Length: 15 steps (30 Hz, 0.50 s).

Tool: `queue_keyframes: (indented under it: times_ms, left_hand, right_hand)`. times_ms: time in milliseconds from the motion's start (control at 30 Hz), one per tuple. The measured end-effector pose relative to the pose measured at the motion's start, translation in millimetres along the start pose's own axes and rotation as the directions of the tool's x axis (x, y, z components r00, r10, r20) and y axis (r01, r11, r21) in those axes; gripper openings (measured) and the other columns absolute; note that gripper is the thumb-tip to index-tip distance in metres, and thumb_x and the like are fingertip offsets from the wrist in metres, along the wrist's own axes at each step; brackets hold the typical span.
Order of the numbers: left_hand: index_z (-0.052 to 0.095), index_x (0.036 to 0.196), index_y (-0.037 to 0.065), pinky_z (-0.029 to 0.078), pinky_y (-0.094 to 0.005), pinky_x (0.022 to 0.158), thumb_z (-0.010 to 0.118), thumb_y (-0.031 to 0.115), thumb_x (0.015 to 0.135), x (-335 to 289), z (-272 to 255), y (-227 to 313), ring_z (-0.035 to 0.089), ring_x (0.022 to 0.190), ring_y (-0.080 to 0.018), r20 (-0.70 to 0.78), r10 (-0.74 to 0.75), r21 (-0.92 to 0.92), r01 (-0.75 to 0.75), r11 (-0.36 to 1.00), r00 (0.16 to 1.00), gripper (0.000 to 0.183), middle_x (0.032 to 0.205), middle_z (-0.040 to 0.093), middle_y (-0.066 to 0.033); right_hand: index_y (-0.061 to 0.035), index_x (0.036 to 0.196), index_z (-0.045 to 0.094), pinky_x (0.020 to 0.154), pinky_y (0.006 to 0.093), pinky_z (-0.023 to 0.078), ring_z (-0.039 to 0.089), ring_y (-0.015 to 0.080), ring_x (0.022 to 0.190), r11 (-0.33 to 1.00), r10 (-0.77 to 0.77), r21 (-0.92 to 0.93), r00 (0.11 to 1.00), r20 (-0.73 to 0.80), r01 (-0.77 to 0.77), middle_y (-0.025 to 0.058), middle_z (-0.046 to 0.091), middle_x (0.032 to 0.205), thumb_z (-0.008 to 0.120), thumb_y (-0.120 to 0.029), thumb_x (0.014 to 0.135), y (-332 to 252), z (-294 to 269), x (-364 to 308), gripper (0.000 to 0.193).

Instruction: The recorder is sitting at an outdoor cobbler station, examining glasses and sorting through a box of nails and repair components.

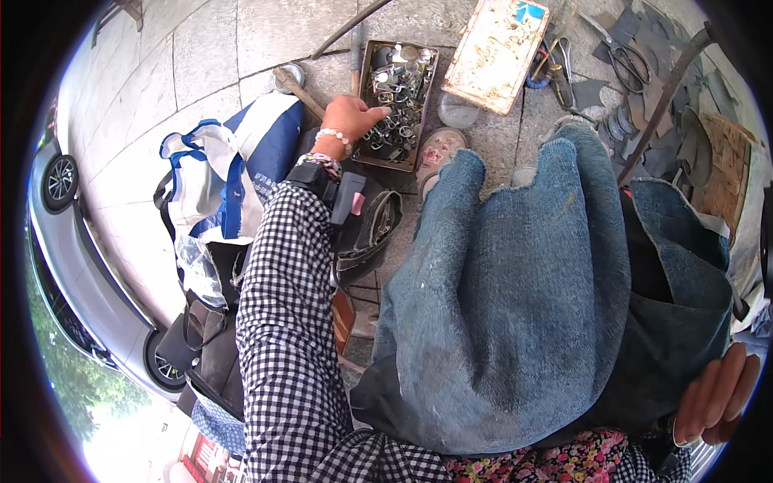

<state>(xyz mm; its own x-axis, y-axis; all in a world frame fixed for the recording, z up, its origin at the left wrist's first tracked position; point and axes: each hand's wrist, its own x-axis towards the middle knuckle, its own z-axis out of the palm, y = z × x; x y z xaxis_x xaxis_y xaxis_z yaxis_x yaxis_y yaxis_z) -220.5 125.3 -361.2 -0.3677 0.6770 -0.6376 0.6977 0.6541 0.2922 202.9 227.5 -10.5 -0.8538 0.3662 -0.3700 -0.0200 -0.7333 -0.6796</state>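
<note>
My left hand (348, 121) reaches over the left side of a shallow rectangular box (424, 121) filled with small metal fittings (401, 101), many of them ring-shaped. One digit points right over the fittings; the other fingers are hidden behind the hand, and no held thing shows. A wooden stick (299, 92) runs down to that hand; whether the hand touches it cannot be made out. Low at the right edge is my right hand (717, 394), its fingers stretched out, with nothing visible in them. A worn denim cloth (515, 282) covers my lap.
Beyond my feet lies a stained white tray (495, 52). Scissors (624, 64), pliers (562, 72) and dark scraps (656, 105) lie at the far right, near a wooden block (725, 173). A blue-and-white bag (270, 145) stands left; a silver car (88, 266) is parked beyond.
</note>
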Motion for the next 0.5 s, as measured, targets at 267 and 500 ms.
queue_keyframes:
  times_ms: [267, 500]
  left_hand:
    - [0.057, 0.068, 0.001, 0.041, -0.0362, 0.043, 0.059, 0.016, 0.072, 13, 18, -51, 0.050, 0.043, -0.0184, 0.359, 0.059, 0.086, -0.096, 0.992, 0.932, 0.015, 0.052, 0.051, -0.0065]
    - [0.053, 0.071, 0.009, 0.030, -0.0264, 0.038, 0.056, 0.011, 0.075, -24, -14, -24, 0.027, 0.036, -0.0075, 0.490, -0.262, -0.543, 0.526, 0.654, 0.831, 0.005, 0.046, 0.032, 0.0060]
  right_hand:
    - [0.0036, 0.082, 0.037, 0.058, 0.0363, 0.057, 0.056, 0.0278, 0.069, 1.000, -0.002, -0.024, 0.999, -0.037, 0.001, 0.0173, 0.044, 0.087, 0.060, 0.011, 0.069, 6, 6, 9, 0.027]
    - [0.0054, 0.096, 0.041, 0.065, 0.0399, 0.048, 0.049, 0.0310, 0.077, 0.910, -0.309, 0.317, 0.946, 0.093, 0.266, 0.0290, 0.041, 0.101, 0.050, -0.017, 0.085, 28, 6, 31, 0.027]
